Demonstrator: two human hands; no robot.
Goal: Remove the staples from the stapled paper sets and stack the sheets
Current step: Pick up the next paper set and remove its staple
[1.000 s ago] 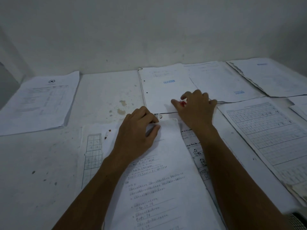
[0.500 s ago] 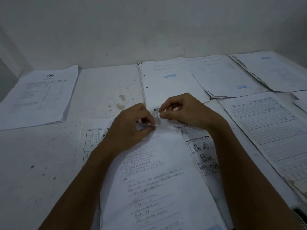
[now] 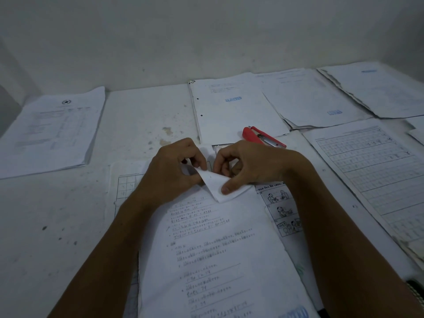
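A stapled paper set (image 3: 213,253) with handwritten lines lies in front of me on the white table (image 3: 57,226). Its top corner (image 3: 218,184) is folded back toward me. My left hand (image 3: 172,173) pinches that corner from the left. My right hand (image 3: 250,166) pinches it from the right, thumb pressed on the fold. The staple itself is too small to make out. A red stapler (image 3: 261,136) lies just beyond my right hand, on the edge of another paper set.
A paper pile (image 3: 52,129) sits at the far left. More paper sets (image 3: 231,109) lie at the back centre and right, and a gridded worksheet (image 3: 376,171) lies at the right. A comic-strip sheet (image 3: 282,212) peeks out under the set I hold.
My right hand left the red stapler on the table and came back to the corner. Both hands now fold the corner of the set back toward me.
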